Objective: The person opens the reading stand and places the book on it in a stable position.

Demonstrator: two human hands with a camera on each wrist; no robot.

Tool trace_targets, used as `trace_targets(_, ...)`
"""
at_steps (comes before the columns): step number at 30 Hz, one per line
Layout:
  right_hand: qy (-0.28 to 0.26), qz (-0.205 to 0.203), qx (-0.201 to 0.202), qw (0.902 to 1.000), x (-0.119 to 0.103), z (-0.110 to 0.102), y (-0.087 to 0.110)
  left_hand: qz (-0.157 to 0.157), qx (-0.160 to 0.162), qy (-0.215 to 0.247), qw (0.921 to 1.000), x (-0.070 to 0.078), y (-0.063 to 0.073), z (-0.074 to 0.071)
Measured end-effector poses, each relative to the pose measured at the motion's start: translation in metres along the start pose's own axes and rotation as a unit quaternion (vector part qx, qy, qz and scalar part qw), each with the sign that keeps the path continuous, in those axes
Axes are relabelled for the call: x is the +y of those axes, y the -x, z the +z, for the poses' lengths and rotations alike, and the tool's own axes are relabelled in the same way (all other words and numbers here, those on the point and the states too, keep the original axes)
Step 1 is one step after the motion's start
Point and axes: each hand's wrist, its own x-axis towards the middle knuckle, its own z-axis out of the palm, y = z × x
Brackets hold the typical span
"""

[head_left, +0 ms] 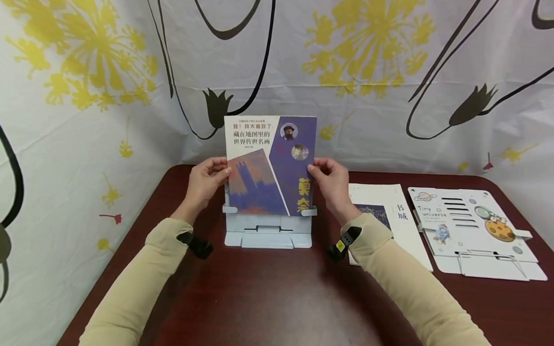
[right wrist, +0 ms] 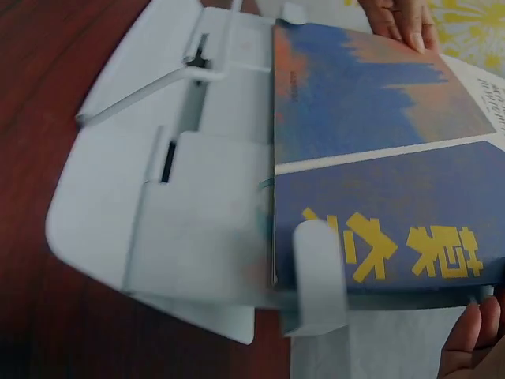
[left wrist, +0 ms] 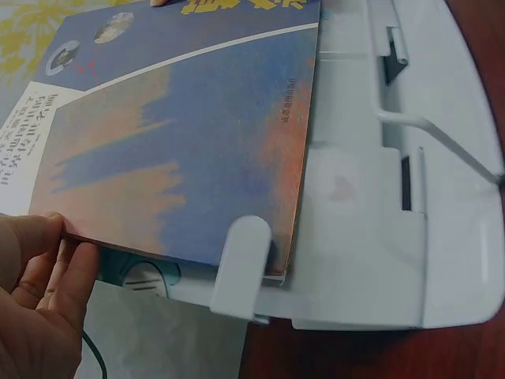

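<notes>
A book (head_left: pixel 254 184) with a purple, white and painted cover stands tilted back on a white book stand (head_left: pixel 267 239). My left hand (head_left: pixel 204 184) pinches the book's left edge, thumb on the cover and fingers behind it. On the opposite edge, my right hand (head_left: pixel 331 184) grips the book the same way at about the same height. Small white clips of the stand reach over the lower corners of the cover, one clip (left wrist: pixel 243 264) filling the left wrist view's lower middle and the other clip (right wrist: pixel 318 272) showing in the right wrist view.
Right of the stand lies a pale book (head_left: pixel 405 234), partly behind my right forearm. Beside it, a second stand (head_left: pixel 471 227) printed with planets lies folded flat on the dark red table (head_left: pixel 263 306). A patterned cloth (head_left: pixel 282 55) hangs behind and at the left.
</notes>
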Motion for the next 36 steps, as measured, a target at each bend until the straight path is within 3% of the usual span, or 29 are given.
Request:
trace_targets(8, 0.079, -0.042, -0.011, 0.9959, 0.014, -0.002, 0.012, 0.026, -0.032, -0.03, 0.9987, -0.015, 0.01, -0.005)
trace_targets(21, 0.145, -0.048, -0.04, 0.9874, 0.03, -0.003, 0.024, 0.007, -0.053, -0.065, 0.9965, -0.029, 0.024, -0.008)
trace_targets(29, 0.186, -0.062, -0.013, 0.9804, 0.032, -0.004, 0.027, 0.011, -0.045, -0.072, 0.9963, -0.031, 0.025, -0.005)
trace_targets(36, 0.204, -0.07, -0.009, 0.9764, 0.034, -0.002, 0.028, 0.026, -0.011, -0.144, 0.9892, -0.032, 0.028, -0.005)
